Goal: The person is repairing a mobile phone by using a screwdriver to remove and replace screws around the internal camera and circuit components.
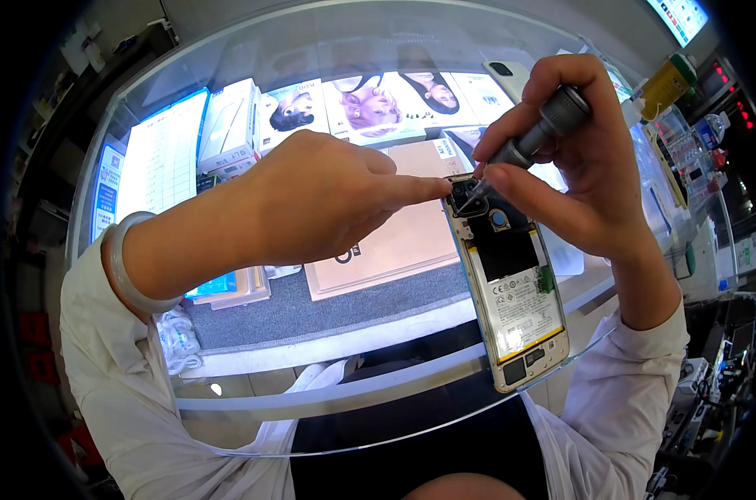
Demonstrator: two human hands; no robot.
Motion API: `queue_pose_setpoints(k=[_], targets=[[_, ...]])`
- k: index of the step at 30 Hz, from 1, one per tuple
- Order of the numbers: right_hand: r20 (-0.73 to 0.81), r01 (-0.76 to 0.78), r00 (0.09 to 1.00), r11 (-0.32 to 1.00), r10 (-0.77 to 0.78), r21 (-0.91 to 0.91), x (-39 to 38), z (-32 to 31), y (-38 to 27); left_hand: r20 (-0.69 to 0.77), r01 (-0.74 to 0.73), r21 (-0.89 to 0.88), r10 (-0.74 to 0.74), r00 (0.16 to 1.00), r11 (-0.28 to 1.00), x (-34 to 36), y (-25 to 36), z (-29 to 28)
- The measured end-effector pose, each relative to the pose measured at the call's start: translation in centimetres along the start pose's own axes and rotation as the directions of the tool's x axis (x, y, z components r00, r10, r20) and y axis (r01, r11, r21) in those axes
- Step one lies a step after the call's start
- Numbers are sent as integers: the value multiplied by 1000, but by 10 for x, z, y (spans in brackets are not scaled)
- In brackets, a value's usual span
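A smartphone without its back cover lies tilted on the glass counter, its battery, camera module and inner parts bare. My right hand grips a grey screwdriver, its thin tip slanting down to the camera area at the phone's upper end. My left hand reaches in from the left, index finger stretched out and its tip on the phone's upper left corner. The other fingers of that hand are curled, with nothing seen in them. Behind my right hand a white phone-shaped panel with a dark camera cutout is partly hidden.
Under the glass counter top lie a flat pinkish box, a white box and packages with printed portraits. A yellow bottle and clear plastic containers stand at the right. Coiled white cables lie at the left.
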State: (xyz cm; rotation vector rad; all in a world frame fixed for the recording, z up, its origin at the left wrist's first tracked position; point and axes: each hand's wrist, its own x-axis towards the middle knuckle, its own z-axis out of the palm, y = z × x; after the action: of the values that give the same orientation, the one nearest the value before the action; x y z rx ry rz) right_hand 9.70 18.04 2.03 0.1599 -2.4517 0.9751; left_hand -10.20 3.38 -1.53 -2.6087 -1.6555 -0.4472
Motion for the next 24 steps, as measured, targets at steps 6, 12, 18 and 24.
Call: queue_pose_setpoints(k=[6,12,18,24], targets=[[1,-12,1000,1000,12,12,-1,1,-1,-35,-59,34,60,998,998,-1,1,1],[81,81,995,969,-64,-235,2,-4,-13,-40,-74,88,78,996,993,-2,3,2],[127,150,983,981,-135,-119,5,-6,-8,-54,-93,88,98,994,992,-1,1,3],[147,54,987,997,-62,55,3,-9,-2,-43,-87,84,91,995,993,-1,1,3]])
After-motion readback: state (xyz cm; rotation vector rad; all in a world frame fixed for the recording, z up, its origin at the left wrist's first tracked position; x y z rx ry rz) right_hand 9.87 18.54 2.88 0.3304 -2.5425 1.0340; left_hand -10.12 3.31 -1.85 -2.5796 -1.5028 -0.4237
